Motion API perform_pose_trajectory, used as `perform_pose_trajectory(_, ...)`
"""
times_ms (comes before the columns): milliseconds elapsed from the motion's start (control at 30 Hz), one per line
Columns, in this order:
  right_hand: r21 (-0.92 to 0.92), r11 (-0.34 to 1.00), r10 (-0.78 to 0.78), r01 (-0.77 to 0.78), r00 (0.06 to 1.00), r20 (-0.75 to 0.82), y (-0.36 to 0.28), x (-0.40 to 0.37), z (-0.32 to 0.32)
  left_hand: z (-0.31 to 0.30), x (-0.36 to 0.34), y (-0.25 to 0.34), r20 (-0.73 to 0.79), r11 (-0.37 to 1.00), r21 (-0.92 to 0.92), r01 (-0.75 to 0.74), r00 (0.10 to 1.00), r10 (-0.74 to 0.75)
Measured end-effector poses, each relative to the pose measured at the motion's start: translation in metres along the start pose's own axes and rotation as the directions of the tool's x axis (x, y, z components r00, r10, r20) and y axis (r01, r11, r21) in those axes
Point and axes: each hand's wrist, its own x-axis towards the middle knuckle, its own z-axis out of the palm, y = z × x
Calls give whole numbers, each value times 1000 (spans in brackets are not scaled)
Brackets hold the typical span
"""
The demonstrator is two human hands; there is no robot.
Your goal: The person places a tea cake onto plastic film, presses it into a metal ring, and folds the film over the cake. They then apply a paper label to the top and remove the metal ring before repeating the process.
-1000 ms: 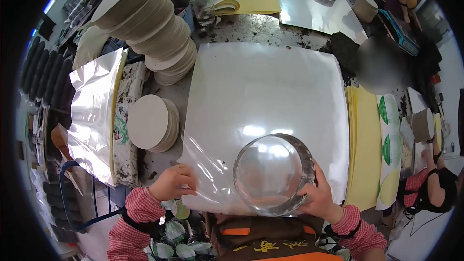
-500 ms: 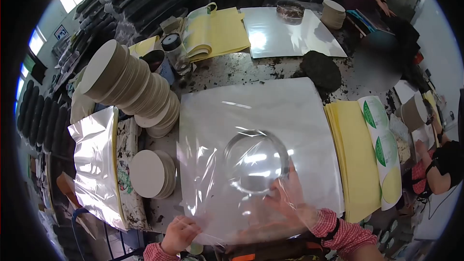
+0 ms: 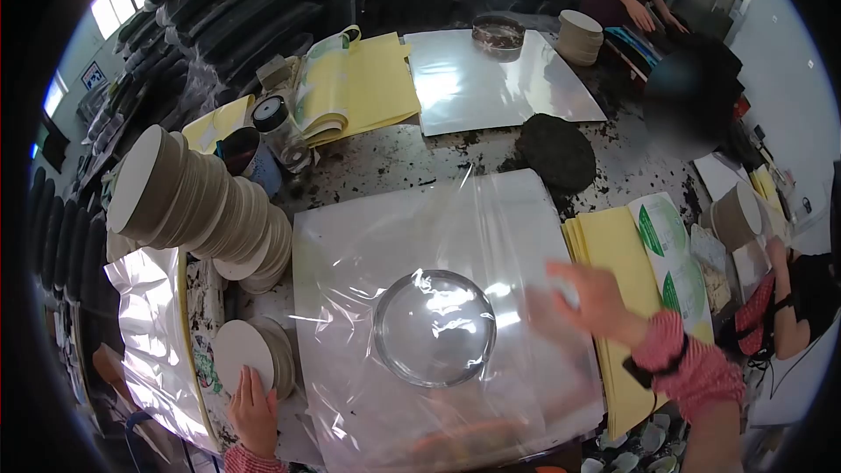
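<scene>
Find the left hand (image 3: 254, 412) nearest, at the front edge of the table (image 3: 394, 153), fingers stretched flat and loose on top of the small disc stack (image 3: 250, 355), closed on nothing. Just beyond and to the right, find the clear film (image 3: 412, 236) draped over the metal ring (image 3: 434, 327), both on the near white sheet (image 3: 350, 210), with the ring near the middle of the film. Note the right hand (image 3: 596, 298), blurred, raised over the right edge of the film, fingers spread open and seemingly empty.

Judging from this:
- Lift only the top disc, easing it off by its rim to avoid shifting the stack below.
- Smooth out the creases in the film, working outward from the ring.
- Press down evenly and avoid dragging the ring off centre.
- Mind the dark crumbs on the table past the far edge of the sheet.

Count, near to far:
- two hands
- one film
- one foil bag (image 3: 153, 333)
- one yellow paper pile (image 3: 626, 289)
- two green round labels (image 3: 663, 223)
- one dark pressed cake (image 3: 554, 151)
- one jar (image 3: 280, 131)
- two rings, counting a second ring (image 3: 498, 33) on the far white sheet (image 3: 491, 88), hence two sheets
- four disc stacks: the small one, a tall leaning stack (image 3: 201, 210), a right-hand stack (image 3: 731, 215) and a far stack (image 3: 580, 35)
</scene>
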Motion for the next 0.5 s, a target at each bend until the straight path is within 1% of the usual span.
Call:
perform_pose_trajectory(33, -132, 985, 117, -115, 993, 3, 47, 40, 13, -4, 1, 1, -25, 999, -45, -4, 1000, 3)
perform_pose_trajectory(67, -271, 958, 66, -95, 991, -117, 104, 77, 33, -11, 7, 1, -32, 999, -38, 5, 999, -7)
perform_pose_trajectory(100, -428, 885, 136, -181, 982, -133, 137, 104, 40, -23, 16, 0, 5, 989, -141, 44, 999, -44)
perform_pose_trajectory(133, -452, 855, 235, -253, 967, -95, 165, 115, 47, -35, 18, 1, 49, 967, -240, 87, 996, -77)
perform_pose_trajectory(167, -475, 817, 336, -326, 939, -65, 188, 120, 55, -48, 17, 4, 46, 969, -230, 90, 996, -82)
perform_pose_trajectory(200, -466, 821, 335, -330, 939, -75, 206, 119, 60, -61, 19, 9, -62, 969, -235, 74, 994, -91)
perform_pose_trajectory(233, -302, 890, 274, -342, 930, -247, 223, 116, 62, -70, 23, 15, -167, 969, -241, 54, 981, -96)
perform_pose_trajectory(267, -139, 939, 232, -313, 880, -415, 231, 115, 62, -72, 21, 22, -348, 976, -216, 0, 934, -77)
perform_pose_trajectory(300, -142, 939, 231, -313, 880, -415, 223, 116, 50, -91, 31, 50, -399, 973, -200, -112, 916, 24)
perform_pose_trajectory(333, 36, 925, 338, -378, 779, -528, 206, 113, 28, -109, 45, 81, -442, 959, -183, -219, 889, 118)
perform_pose_trajectory(367, 219, 882, 458, -417, 654, -602, 196, 105, 17, -96, 66, 102, -549, 836, -243, -492, 780, 299)
perform_pose_trajectory(400, 247, 905, 419, -346, 623, -661, 207, 98, 18, -95, 82, 129, -555, 714, -194, -673, 675, 486)
perform_pose_trajectory(433, 248, 901, 426, -356, 619, -659, 200, 91, 15, -100, 104, 161, -445, 616, -243, -750, 650, 616)
perform_pose_trajectory(467, 587, 766, 621, -262, 540, -568, 181, 89, 9, -74, 112, 185, -471, 552, -280, -786, 613, 634)
perform_pose_trajectory(500, 843, 523, 770, -125, 494, -404, 163, 91, 3, -56, 116, 195, -440, 523, -294, -800, 599, 670)
